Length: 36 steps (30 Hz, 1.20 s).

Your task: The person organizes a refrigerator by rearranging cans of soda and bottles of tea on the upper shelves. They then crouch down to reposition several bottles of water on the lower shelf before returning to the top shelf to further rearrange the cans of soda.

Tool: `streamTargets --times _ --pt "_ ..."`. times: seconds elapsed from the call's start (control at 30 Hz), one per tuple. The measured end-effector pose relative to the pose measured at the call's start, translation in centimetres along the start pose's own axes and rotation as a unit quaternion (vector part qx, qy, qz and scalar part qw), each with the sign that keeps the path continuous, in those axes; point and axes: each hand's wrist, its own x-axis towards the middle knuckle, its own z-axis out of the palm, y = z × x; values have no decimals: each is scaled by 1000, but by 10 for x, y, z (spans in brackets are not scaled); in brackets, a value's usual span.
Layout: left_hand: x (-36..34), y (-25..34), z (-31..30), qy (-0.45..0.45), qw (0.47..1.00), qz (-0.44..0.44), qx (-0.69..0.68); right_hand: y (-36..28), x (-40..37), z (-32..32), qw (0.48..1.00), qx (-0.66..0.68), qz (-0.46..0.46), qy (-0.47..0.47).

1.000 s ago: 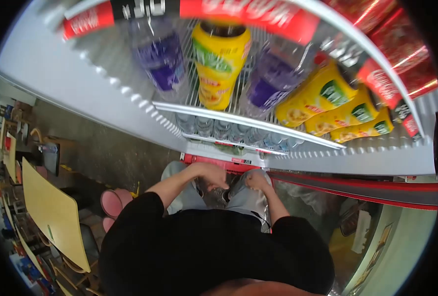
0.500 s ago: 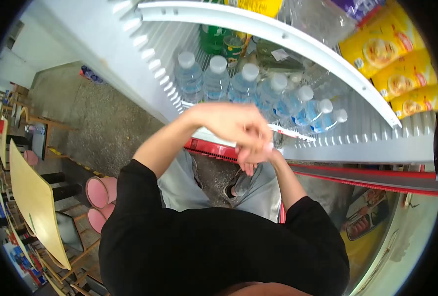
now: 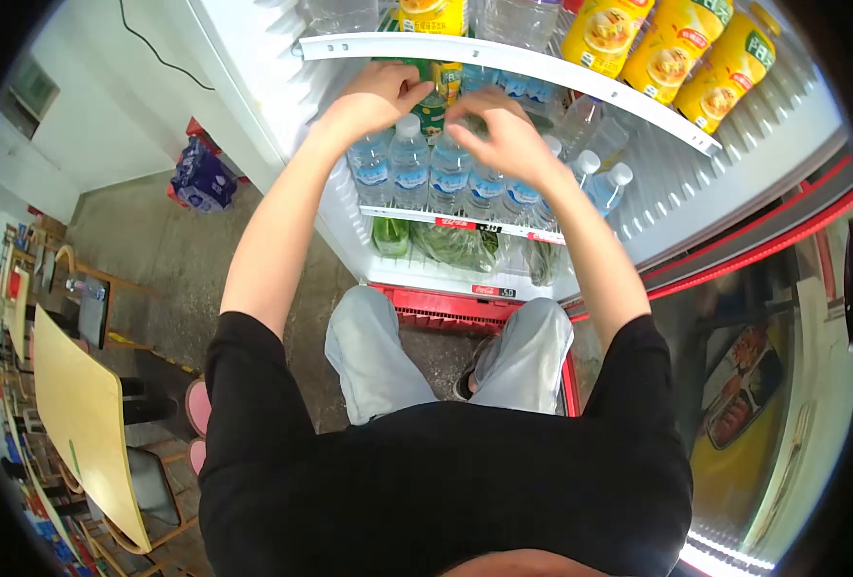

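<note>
Inside a fridge, my left hand (image 3: 378, 91) reaches over the front row of bottles, its thumb apart from the bent fingers, right at a green container (image 3: 430, 117). Facing it, my right hand (image 3: 505, 133) hovers above the bottle caps with curved, spread fingers and nothing visible in it. Clear water bottles (image 3: 409, 168) with white caps and blue labels stand upright in a row beneath both hands. Between the hands, a small yellow package (image 3: 449, 79) shows behind the row. The left fingertips are partly hidden against the green things.
A white shelf edge (image 3: 513, 60) curves above my hands, with yellow bottles (image 3: 671, 60) over it. Below, leafy greens (image 3: 455, 245) and a green bottle (image 3: 391, 236) lie on the lower shelf. The fridge door (image 3: 734, 240) stands ajar at right; a wooden table (image 3: 80, 413) is at left.
My hands were together low in front of the bottles. They have separated and moved forward into the fridge, over the bottle row. The view has shifted, showing the lower shelf.
</note>
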Motion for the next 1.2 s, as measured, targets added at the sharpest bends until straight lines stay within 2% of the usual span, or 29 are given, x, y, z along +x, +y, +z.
streamTargets --times 0.03,0.1,0.13,0.2,0.23,0.37,0.67,0.8,0.83,0.93,1.03,1.13,1.2 --pt "6 -9 8 -19 999 -12 -28 12 8 4 998 -17 21 -48" --pt "9 -16 16 -90 994 -61 -3 29 17 18 986 -46 62 -149" --pt "10 -18 19 -128 989 -77 3 29 19 18 979 -79 76 -173" --pt "9 -29 30 -147 985 -90 -25 28 19 16 958 -144 109 -223" --pt "6 -30 35 -157 982 -97 -40 30 20 16 953 -104 136 -251" --pt "8 -35 39 -193 977 -86 -23 19 24 13 923 -139 167 -318" --pt "4 -24 29 -228 971 -72 3 37 24 27 930 -133 170 -297" --pt "9 -42 44 -220 975 -36 -20 37 27 25 923 -108 185 -320" --pt "10 -25 31 -260 961 -96 -3 32 28 21 916 -114 196 -331" --pt "11 -30 34 -262 961 -89 -22 31 29 14 929 -78 183 -311" --pt "10 -27 28 -289 956 -59 -7 27 35 12 897 -47 261 -355" --pt "3 -32 34 -224 973 51 37 18 32 6 908 -51 250 -333" --pt "3 -28 28 -249 967 25 52 22 36 8 890 -49 266 -368"
